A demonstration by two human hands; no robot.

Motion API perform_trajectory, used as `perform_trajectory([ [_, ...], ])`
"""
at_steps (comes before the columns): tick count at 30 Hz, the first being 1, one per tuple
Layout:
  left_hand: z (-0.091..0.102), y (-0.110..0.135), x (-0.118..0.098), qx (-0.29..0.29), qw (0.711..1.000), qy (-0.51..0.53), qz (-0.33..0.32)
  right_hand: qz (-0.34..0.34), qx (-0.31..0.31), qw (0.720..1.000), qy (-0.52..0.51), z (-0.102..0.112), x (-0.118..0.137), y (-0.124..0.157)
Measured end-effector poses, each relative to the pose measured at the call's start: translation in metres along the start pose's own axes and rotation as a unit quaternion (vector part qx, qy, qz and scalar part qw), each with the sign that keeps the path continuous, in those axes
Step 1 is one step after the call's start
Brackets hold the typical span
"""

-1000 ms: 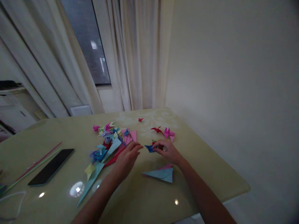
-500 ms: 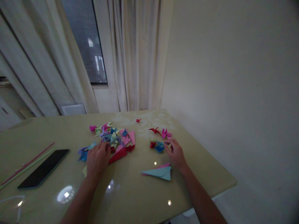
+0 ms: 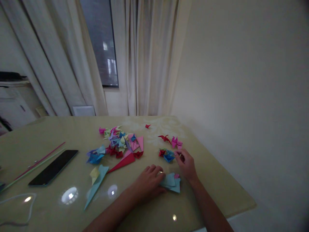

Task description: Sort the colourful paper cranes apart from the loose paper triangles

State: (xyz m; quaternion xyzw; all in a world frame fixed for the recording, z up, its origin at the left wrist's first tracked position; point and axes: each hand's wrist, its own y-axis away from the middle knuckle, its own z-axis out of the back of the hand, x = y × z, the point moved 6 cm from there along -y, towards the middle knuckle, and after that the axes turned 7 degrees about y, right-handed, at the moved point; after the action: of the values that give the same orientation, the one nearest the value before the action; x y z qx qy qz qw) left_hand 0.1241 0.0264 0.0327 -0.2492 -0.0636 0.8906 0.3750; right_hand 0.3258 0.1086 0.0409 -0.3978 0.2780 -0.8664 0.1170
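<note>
My left hand [image 3: 151,181] is closed over the narrow end of a light blue paper plane [image 3: 169,180], its fingertips partly hidden. Under and behind that plane, a bit of pink paper [image 3: 177,176] shows. My right hand [image 3: 186,162] has thumb and forefinger pinched at the edge of a blue origami crane [image 3: 169,156]. Against that crane rests a small red origami piece [image 3: 162,153]. Just beyond lie a pink origami crane [image 3: 177,142] and a red one [image 3: 164,138] with spread wings.
A heap of colourful origami [image 3: 122,140] lies left of centre, with a red paper plane [image 3: 123,163] before it. Nearer are blue origami pieces [image 3: 96,155] and another light blue plane [image 3: 96,187]. Farther left are a black phone [image 3: 54,168] and thin sticks [image 3: 40,160].
My left hand has moved right from the origami heap to the light blue paper plane. My right hand's fingers have closed at the blue crane. The view has shifted slightly left.
</note>
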Motion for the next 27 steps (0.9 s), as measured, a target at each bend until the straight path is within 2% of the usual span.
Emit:
perform_trajectory([
  [2, 0.008, 0.003, 0.012, -0.001, 1.0, -0.004, 0.0, -0.001, -0.003, 1.0, -0.001, 0.001, -0.001, 0.0],
  [3, 0.015, 0.005, 0.024, -0.009, 1.0, -0.011, 0.028, -0.001, -0.004, 1.0, -0.001, 0.001, -0.002, -0.001],
  [7, 0.064, 0.014, 0.096, -0.077, 0.972, -0.085, 0.205, -0.002, 0.0, 1.0, -0.007, 0.0, -0.001, 0.0],
  [9, 0.091, 0.025, 0.133, -0.111, 0.937, -0.16, 0.29, -0.003, 0.002, 1.0, -0.008, -0.001, -0.001, 0.0],
  [11, 0.109, 0.036, 0.161, -0.115, 0.915, -0.218, 0.321, -0.004, 0.003, 1.0, -0.008, -0.002, 0.001, 0.0],
  [13, 0.115, 0.046, 0.181, -0.112, 0.91, -0.228, 0.327, -0.005, 0.001, 1.0, -0.007, -0.003, 0.002, 0.001],
  [17, 0.112, 0.057, 0.198, -0.117, 0.914, -0.19, 0.339, -0.007, 0.002, 1.0, -0.005, -0.003, 0.004, 0.002],
  [23, 0.124, 0.068, 0.202, -0.156, 0.903, -0.157, 0.368, -0.008, 0.011, 1.0, -0.004, -0.005, 0.004, 0.003],
  [27, 0.126, 0.063, 0.203, -0.172, 0.896, -0.199, 0.357, -0.003, 0.008, 1.0, -0.009, -0.007, 0.004, 0.003],
])
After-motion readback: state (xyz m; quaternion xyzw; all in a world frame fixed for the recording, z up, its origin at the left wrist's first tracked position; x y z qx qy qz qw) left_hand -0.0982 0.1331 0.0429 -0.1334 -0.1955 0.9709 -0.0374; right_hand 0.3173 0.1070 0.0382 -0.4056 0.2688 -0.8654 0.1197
